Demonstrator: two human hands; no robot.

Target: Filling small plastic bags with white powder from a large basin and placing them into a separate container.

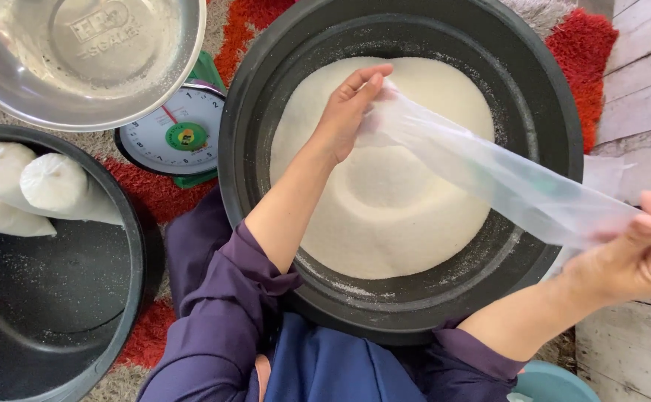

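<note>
A long clear plastic bag (489,171) is stretched between my two hands above a big black basin (556,112) that holds a mound of white sugar-like grains (385,216). My left hand (348,108) pinches one end of the bag over the middle of the mound. My right hand (638,253) grips the other end past the basin's right rim. Both sleeves are purple.
A second black basin (65,327) at the left holds filled, tied white bags (50,182). A steel bowl (80,59) sits at the top left above a dial kitchen scale (173,134). Red-orange rug lies underneath; white wooden planks (638,89) run along the right.
</note>
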